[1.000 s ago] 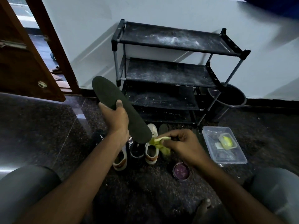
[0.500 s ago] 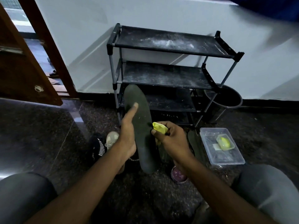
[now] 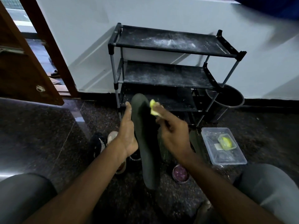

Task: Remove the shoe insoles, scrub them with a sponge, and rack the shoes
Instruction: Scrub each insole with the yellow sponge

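A long dark insole (image 3: 145, 143) stands nearly upright in front of me. My left hand (image 3: 127, 131) holds it from the left side, thumb stretched up along its edge. My right hand (image 3: 171, 133) pinches a yellow-green sponge (image 3: 153, 108) against the insole's upper right edge. Shoes (image 3: 103, 144) lie on the floor behind my left hand, mostly hidden. Another dark insole (image 3: 195, 141) lies on the floor to the right. The black three-shelf shoe rack (image 3: 166, 41) stands against the wall with bare, dusty shelves.
A clear plastic tub (image 3: 224, 159) holding a small yellow-green item sits on the floor at right. A small round container (image 3: 181, 173) with purple contents sits under my right wrist. A dark bucket (image 3: 233, 99) stands beside the rack. An open wooden door (image 3: 24, 70) is at left.
My left hand swung the insole from a leftward tilt to nearly upright. My right hand lifted the sponge from near the shoes up to the insole's top edge.
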